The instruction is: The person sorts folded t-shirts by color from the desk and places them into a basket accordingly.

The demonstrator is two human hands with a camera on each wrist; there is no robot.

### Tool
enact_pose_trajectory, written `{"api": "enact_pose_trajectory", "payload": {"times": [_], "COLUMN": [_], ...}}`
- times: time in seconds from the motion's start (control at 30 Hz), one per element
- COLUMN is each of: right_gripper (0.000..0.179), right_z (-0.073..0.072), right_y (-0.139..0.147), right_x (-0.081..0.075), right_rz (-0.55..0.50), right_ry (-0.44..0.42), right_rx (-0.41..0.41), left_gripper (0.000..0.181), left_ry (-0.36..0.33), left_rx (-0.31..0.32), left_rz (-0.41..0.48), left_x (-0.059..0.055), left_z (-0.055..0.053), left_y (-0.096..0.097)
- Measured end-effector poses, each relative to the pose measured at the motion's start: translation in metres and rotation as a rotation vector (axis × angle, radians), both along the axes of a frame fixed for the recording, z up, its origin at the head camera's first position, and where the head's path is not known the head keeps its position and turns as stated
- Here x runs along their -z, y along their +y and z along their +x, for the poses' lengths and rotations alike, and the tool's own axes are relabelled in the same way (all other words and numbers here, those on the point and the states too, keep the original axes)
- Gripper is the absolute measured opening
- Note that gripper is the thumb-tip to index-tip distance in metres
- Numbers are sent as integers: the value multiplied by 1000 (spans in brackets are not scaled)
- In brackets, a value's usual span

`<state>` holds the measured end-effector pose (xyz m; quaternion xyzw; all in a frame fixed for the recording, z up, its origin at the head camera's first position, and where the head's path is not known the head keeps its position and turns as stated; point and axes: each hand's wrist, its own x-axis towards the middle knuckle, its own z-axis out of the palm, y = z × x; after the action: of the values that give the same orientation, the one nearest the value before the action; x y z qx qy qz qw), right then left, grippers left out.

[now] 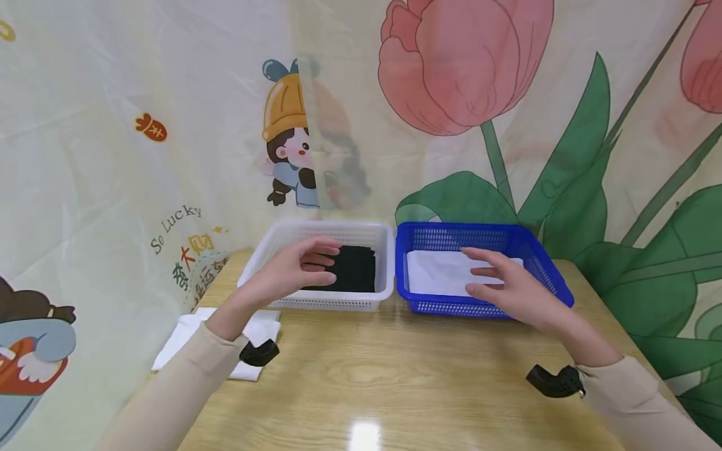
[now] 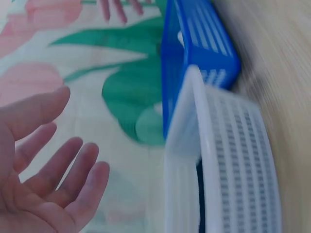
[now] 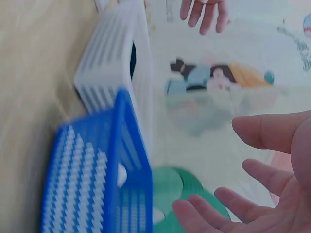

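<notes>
In the head view my left hand (image 1: 290,269) hovers over the white plastic basket (image 1: 333,303), fingers relaxed and apart from the thumb, holding nothing. Inside that basket lies a folded black cloth (image 1: 358,269), partly hidden by the hand. My right hand (image 1: 510,289) is over the blue plastic basket (image 1: 445,308), its fingers also loosely spread around empty air. A flat white cloth (image 1: 434,272) covers much of the blue basket's bottom. Both wrist views show the palms raised above the basket rims, with each hand's fingers (image 2: 73,170) slightly bent.
The baskets stand side by side at the back of the wooden table (image 1: 361,369). Folded white cloth (image 1: 262,327) lies at the table's left edge, partly behind my left forearm. A printed curtain (image 1: 350,125) with tulips and cartoon figures hangs right behind the baskets.
</notes>
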<state>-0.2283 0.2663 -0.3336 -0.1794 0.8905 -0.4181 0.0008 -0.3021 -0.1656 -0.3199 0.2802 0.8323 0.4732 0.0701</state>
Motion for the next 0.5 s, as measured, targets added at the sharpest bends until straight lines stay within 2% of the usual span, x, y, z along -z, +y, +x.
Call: {"api": "enact_pose_trajectory", "payload": {"times": [0.27, 0.5], "right_gripper": [66, 64], "right_z": [14, 16], "right_y": [-44, -84], "right_x": [27, 57], "right_rz": [-161, -278], "right_ry": [-99, -218], "right_rx": [-119, -197], "left_gripper": [62, 65], "left_ry": [-22, -46], "left_rx": [-130, -192], "left_rz": [-34, -64], "left_x": [28, 52], "left_z": [20, 31], "left_y": [-94, -155]}}
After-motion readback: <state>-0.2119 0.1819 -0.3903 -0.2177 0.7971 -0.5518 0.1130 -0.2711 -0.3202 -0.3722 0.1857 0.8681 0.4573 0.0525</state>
